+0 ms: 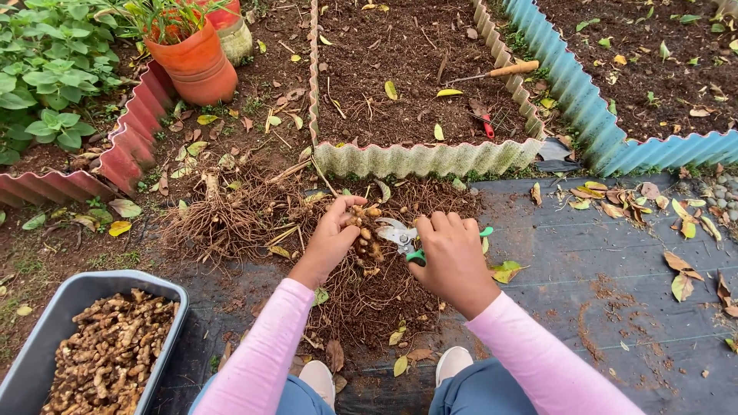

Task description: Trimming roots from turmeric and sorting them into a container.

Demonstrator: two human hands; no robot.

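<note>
Grey tub (31, 350) of harvested rhizomes sitting at far left on the ground. Left hand (332, 238) is gripping a rooty rhizome clump (364, 234) above the root pile (254, 219) on the black ground sheet (600, 269). Right hand (453, 257) is closing around green-handled pruning shears (403, 238), blades touching the clump. Orange pot (196, 61) and trowel (492, 73) lying well apart, behind.
</note>
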